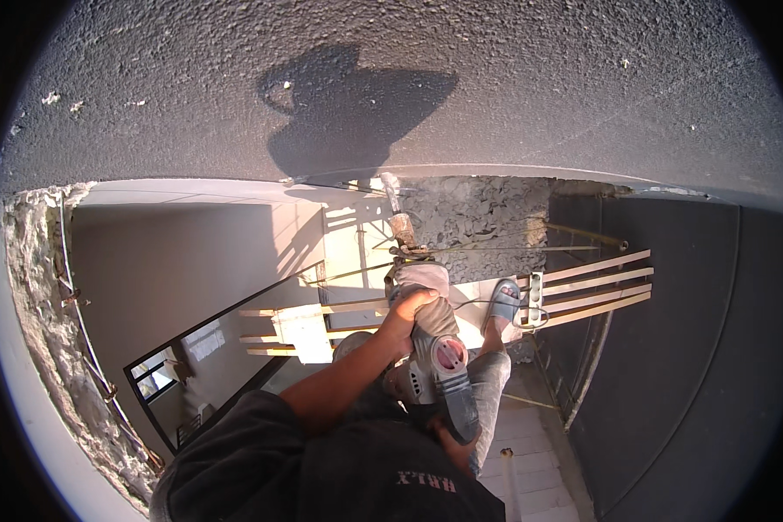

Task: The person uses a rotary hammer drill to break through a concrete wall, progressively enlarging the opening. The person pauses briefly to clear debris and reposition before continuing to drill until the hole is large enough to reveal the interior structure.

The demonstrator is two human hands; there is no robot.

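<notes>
— Head view: what in the hands?
— Left hand (411, 306) wrapped tight round the drill hammer (426, 344); right hand (448, 439) closed on its back grip.
— Done much?
— Wall (487, 213) chipped rough at 12 o'clock; more left.
— Room?
— Little. Standing on wooden planks (596, 283); open drop at 9 o'clock.

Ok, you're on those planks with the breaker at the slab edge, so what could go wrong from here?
Possible risks:
1. The sandalled foot rests on thin wooden planks over an open drop; a slip or a shifting plank could mean a fall.
2. The demolition hammer, gripped by the left hand, could kick when its chisel breaks through the concrete edge.
3. Bare rebar could snag.
</notes>
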